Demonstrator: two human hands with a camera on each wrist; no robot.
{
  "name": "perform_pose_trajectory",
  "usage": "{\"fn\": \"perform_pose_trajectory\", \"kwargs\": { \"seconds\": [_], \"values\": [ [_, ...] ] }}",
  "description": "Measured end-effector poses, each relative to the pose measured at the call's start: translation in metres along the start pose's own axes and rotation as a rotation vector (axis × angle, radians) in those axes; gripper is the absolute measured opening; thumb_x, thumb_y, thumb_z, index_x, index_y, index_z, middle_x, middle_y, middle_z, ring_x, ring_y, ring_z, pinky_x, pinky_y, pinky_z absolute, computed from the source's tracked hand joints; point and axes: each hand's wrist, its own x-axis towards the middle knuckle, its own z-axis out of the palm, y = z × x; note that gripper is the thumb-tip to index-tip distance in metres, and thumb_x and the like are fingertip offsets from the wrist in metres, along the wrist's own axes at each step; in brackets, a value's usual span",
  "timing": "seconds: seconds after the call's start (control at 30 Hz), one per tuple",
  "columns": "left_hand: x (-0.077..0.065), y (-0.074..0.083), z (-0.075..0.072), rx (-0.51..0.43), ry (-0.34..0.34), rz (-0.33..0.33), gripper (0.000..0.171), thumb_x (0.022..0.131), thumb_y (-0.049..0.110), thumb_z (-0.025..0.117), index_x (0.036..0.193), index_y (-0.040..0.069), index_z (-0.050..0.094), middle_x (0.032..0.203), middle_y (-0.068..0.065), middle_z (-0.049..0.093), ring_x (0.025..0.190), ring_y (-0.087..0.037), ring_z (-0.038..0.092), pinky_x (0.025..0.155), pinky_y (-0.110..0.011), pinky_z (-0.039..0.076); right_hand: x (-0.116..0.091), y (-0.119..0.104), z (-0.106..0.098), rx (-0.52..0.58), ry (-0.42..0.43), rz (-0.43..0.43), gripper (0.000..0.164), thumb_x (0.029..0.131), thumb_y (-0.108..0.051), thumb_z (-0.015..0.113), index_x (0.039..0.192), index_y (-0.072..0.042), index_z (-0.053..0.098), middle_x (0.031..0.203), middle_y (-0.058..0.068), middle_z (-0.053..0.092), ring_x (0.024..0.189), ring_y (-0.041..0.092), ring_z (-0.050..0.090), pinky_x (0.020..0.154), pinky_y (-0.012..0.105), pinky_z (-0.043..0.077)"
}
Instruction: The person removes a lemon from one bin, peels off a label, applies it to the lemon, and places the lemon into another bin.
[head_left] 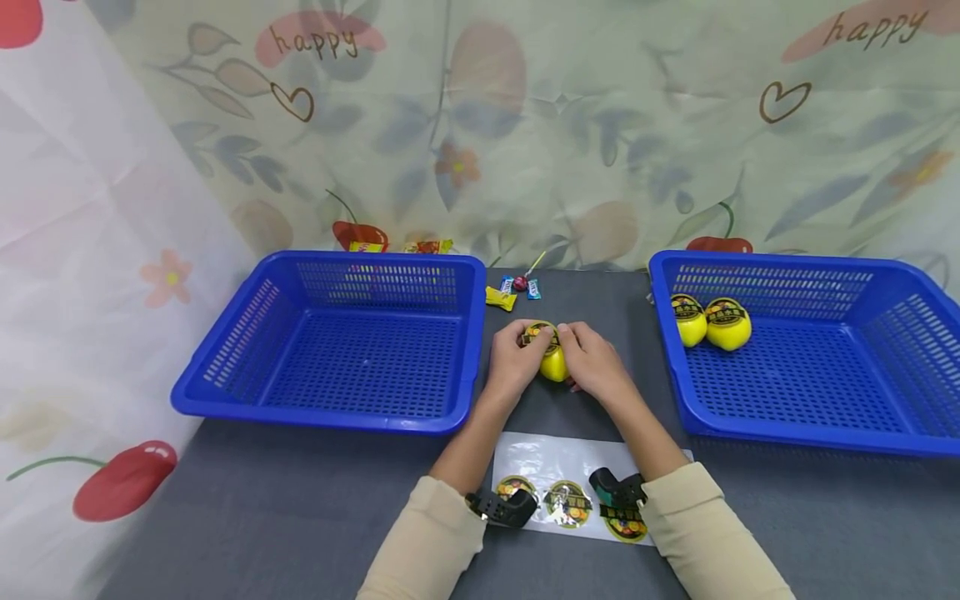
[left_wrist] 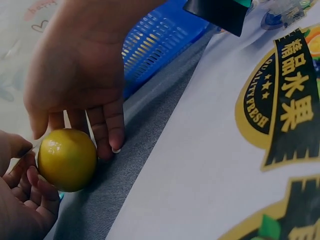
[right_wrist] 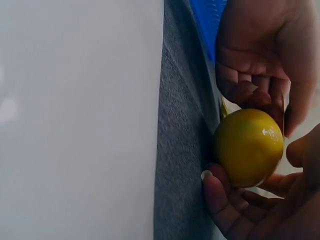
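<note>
Between both hands is a round, glossy yellow fruit (head_left: 555, 365), its top bearing a round black-and-gold label sticker (head_left: 543, 335). My left hand (head_left: 514, 360) grips the fruit from the left, thumb on the sticker. From the right, my right hand (head_left: 597, 360) holds it with curled fingers, its thumb at the sticker's edge. In the left wrist view the fruit (left_wrist: 67, 160) sits between the fingers of both hands; the right wrist view shows its plain underside (right_wrist: 248, 147). Nearer the body lies a white sticker sheet (head_left: 555, 450) with several round label stickers (head_left: 567, 504), partly covered by the wrists.
A blue basket (head_left: 322, 421) stands left of the hands. Another blue basket (head_left: 795, 442), on the right, contains two labelled yellow fruits (head_left: 727, 325). Behind the hands lie a lollipop (head_left: 521, 283) and small wrapped candies (head_left: 500, 298). A patterned curtain (head_left: 555, 150) hangs at the back.
</note>
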Motion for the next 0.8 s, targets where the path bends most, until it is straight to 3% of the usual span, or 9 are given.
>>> {"fn": "perform_pose_trajectory", "kwargs": {
  "seconds": [0.17, 0.4, 0.57, 0.7, 0.8],
  "values": [
    [-0.0006, 0.0002, 0.0005, 0.009, 0.000, -0.008, 0.025, 0.094, 0.020, 0.069, 0.109, 0.000, 0.072, 0.103, -0.009, 0.071, 0.089, -0.016, 0.063, 0.080, -0.028, 0.054, 0.0013, -0.0009, 0.0039, -0.066, 0.022, -0.015, 0.047, 0.110, -0.036, 0.034, 0.134, -0.002, 0.055, 0.098, 0.017, 0.058, 0.059, 0.025, 0.058, 0.066, 0.039, 0.050],
    [-0.0002, -0.0003, 0.0009, 0.018, 0.002, 0.012, 0.024, 0.094, 0.020, 0.070, 0.108, 0.000, 0.072, 0.102, -0.010, 0.071, 0.088, -0.016, 0.064, 0.079, -0.028, 0.055, 0.0036, 0.0002, 0.0071, -0.103, 0.045, -0.040, 0.049, 0.110, -0.034, 0.030, 0.134, 0.001, 0.053, 0.122, 0.024, 0.056, 0.092, 0.035, 0.055, 0.090, 0.054, 0.043],
    [0.0000, -0.0001, 0.0000, 0.039, -0.009, 0.014, 0.025, 0.094, 0.021, 0.070, 0.109, 0.001, 0.072, 0.103, -0.010, 0.071, 0.091, -0.018, 0.063, 0.081, -0.029, 0.054, 0.0036, 0.0022, 0.0082, -0.077, 0.059, -0.033, 0.047, 0.109, -0.033, 0.031, 0.134, 0.000, 0.053, 0.124, 0.024, 0.055, 0.104, 0.039, 0.054, 0.093, 0.054, 0.042],
    [0.0008, -0.0008, -0.0014, 0.060, -0.025, 0.018, 0.025, 0.094, 0.022, 0.069, 0.109, 0.002, 0.072, 0.104, -0.009, 0.071, 0.093, -0.019, 0.063, 0.084, -0.030, 0.053, 0.0037, 0.0032, 0.0092, -0.071, 0.071, -0.039, 0.045, 0.109, -0.032, 0.031, 0.132, 0.000, 0.053, 0.121, 0.024, 0.055, 0.104, 0.039, 0.054, 0.092, 0.054, 0.042],
    [0.0013, -0.0017, -0.0026, 0.070, -0.033, 0.020, 0.024, 0.095, 0.022, 0.069, 0.109, 0.003, 0.073, 0.100, -0.006, 0.071, 0.087, -0.014, 0.061, 0.078, -0.025, 0.051, 0.0046, 0.0040, 0.0101, -0.080, 0.069, -0.049, 0.046, 0.109, -0.031, 0.030, 0.131, 0.002, 0.052, 0.120, 0.024, 0.055, 0.103, 0.039, 0.054, 0.092, 0.055, 0.042]
  ]
}}
